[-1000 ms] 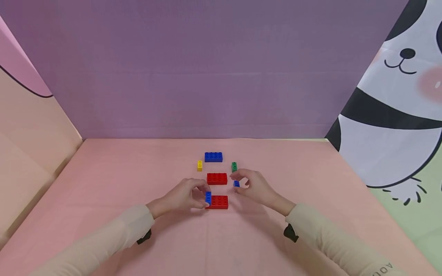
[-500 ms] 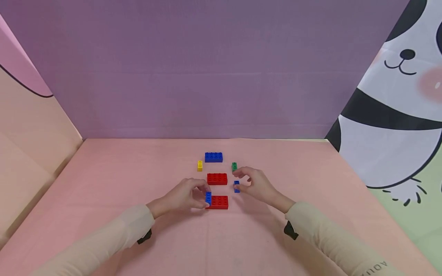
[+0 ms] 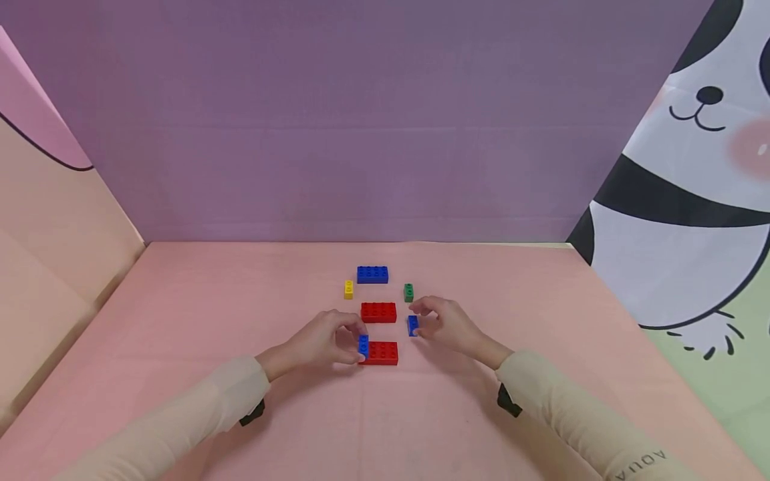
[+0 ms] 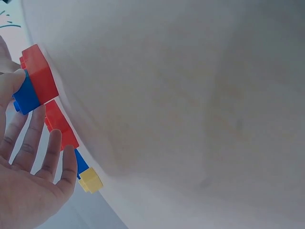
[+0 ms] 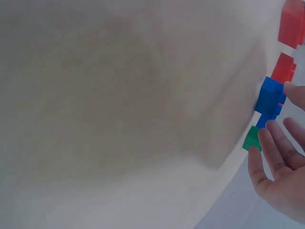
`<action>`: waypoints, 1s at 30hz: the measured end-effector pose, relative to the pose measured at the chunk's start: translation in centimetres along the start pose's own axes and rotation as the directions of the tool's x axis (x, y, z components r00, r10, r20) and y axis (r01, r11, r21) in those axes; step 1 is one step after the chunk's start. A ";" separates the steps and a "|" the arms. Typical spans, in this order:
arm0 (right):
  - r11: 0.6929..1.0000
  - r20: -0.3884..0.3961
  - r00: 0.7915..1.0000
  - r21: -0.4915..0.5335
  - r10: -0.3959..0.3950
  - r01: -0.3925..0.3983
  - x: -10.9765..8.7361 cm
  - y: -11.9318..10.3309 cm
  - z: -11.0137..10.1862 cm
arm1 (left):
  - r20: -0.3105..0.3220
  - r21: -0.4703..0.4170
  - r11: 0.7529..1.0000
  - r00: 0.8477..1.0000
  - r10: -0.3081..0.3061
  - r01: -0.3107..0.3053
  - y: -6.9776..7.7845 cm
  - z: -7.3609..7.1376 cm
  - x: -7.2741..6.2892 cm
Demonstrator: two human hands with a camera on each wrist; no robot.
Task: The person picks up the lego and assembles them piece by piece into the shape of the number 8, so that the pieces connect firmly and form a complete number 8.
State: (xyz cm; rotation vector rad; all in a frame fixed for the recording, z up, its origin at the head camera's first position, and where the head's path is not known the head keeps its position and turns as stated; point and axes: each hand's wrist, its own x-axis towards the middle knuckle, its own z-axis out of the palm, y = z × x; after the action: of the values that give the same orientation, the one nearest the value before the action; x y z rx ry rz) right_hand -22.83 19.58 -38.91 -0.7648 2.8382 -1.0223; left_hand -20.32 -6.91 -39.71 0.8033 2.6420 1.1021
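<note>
In the head view, my left hand (image 3: 327,339) pinches a small blue brick (image 3: 363,345) between thumb and fingers. That brick is over the left end of the nearer red brick (image 3: 383,353); whether its studs are pressed in, I cannot tell. My right hand (image 3: 451,326) is beside another small blue brick (image 3: 412,325), which lies on the table. The right thumb (image 5: 296,94) is at this brick's studded side in the right wrist view, while the other fingers are spread apart from it. A second red brick (image 3: 378,312) lies between the hands, farther back.
Behind the red bricks lie a yellow brick (image 3: 349,289) on the left, a green brick (image 3: 408,292) on the right and a large blue brick (image 3: 372,274) at the back. The pink table (image 3: 240,287) meets a purple backdrop (image 3: 361,133).
My right hand has drawn slightly to the right, uncovering more of the small blue brick beside it. The left hand stays where it was, holding its blue brick.
</note>
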 end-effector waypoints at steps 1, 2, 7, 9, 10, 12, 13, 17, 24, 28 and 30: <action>1.000 0.005 1.000 -0.003 0.003 -0.003 0.0 0.1 0.1 | 0.000 -0.001 1.000 1.000 -0.002 0.002 0.0 0.0 0.0; 1.000 0.011 1.000 -0.008 0.008 -0.008 0.0 0.2 0.2 | -0.002 -0.001 1.000 1.000 -0.006 0.006 0.0 0.0 0.0; 0.999 0.041 0.998 -0.010 0.043 -0.043 0.0 0.5 0.6 | -0.007 0.000 1.000 1.000 -0.004 0.004 0.0 0.0 0.0; 0.999 0.043 0.998 -0.017 0.043 -0.042 0.0 0.5 0.7 | -0.008 0.001 1.000 1.000 -0.002 0.002 0.0 0.0 -0.1; 0.999 0.042 0.998 -0.019 0.041 -0.040 0.0 0.5 0.7 | -0.009 0.002 1.000 1.000 -0.001 0.001 0.0 0.1 0.0; 0.999 0.039 0.998 -0.024 0.039 -0.038 0.0 0.5 0.7 | -0.010 0.002 1.000 1.000 -0.001 0.001 0.1 0.1 0.0; 0.999 0.037 0.999 -0.030 0.035 -0.034 0.0 0.5 0.7 | -0.010 0.002 1.000 1.000 -0.001 0.001 0.1 0.1 0.0; 0.998 0.029 0.999 -0.043 0.035 -0.034 0.0 0.6 0.9 | -0.009 0.001 1.000 1.000 -0.005 0.005 0.1 0.1 0.0; 0.997 0.028 0.998 -0.050 0.053 -0.052 0.1 0.7 1.0 | -0.006 0.002 1.000 1.000 -0.003 0.003 0.2 0.1 -0.1; 0.998 0.028 0.998 -0.047 0.047 -0.046 0.2 0.7 1.0 | -0.003 -0.002 1.000 1.000 -0.007 0.007 0.2 0.1 -0.1; 0.998 0.027 0.999 -0.045 0.042 -0.041 0.2 0.7 1.0 | -0.001 -0.002 1.000 1.000 -0.009 0.009 0.2 0.1 -0.1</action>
State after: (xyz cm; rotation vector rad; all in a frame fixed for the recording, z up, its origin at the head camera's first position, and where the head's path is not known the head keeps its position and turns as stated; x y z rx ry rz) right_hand -23.13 19.38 -40.10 -0.7148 2.8495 -0.9396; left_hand -20.13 -6.76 -39.64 0.7896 2.6426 1.1034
